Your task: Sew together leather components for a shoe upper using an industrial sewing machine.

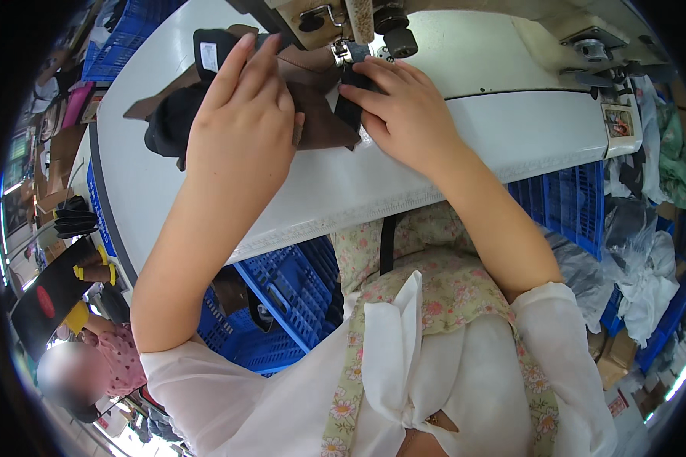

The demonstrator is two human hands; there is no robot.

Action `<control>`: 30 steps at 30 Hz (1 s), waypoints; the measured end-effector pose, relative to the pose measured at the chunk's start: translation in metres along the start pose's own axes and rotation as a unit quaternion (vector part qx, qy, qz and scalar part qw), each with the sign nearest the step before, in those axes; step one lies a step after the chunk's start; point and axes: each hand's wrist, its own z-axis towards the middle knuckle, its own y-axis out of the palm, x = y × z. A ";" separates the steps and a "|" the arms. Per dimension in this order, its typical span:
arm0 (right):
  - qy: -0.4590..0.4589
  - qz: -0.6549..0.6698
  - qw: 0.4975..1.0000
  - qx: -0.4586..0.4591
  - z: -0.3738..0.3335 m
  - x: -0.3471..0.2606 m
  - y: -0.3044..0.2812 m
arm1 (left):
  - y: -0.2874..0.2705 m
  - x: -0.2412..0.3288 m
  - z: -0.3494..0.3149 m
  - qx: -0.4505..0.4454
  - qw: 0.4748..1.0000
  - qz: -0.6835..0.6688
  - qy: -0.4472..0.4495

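Stretched fingers of my left hand (240, 122) lie over a bundle of brown and black fabric (316, 114). A black rounded part (171, 118) of the bundle pokes out on the left, and a white label (209, 56) shows on a black piece above it. My right hand (404, 107) rests its fingertips on a black fabric strip (349, 110) just in front of the presser foot (342, 52). Its fingers are spread rather than closed. The sewing machine (312, 23) stands over the far end of the strip, and the stitching point is partly hidden.
The white sewing table (434, 141) has a ruler marked along its near edge. Blue plastic crates (282, 297) stand below it, left and right. Plastic bags (648, 274) hang or lie at the right. A person in a pink top (120, 358) is at lower left.
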 end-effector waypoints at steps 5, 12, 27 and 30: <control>-0.006 0.016 1.000 0.010 0.000 0.002 0.003 | 0.003 -0.008 0.006 -0.083 0.996 -0.007 0.031; -0.012 0.019 1.000 0.005 0.005 0.001 -0.005 | 0.027 -0.013 0.007 -0.006 0.990 -0.137 0.034; 0.011 -0.040 0.999 -0.019 0.010 -0.025 -0.006 | 0.038 -0.026 0.013 -0.074 0.967 -0.243 0.002; 0.009 -0.068 0.997 -0.042 0.009 -0.028 -0.003 | 0.036 -0.025 0.015 -0.087 0.966 -0.243 0.009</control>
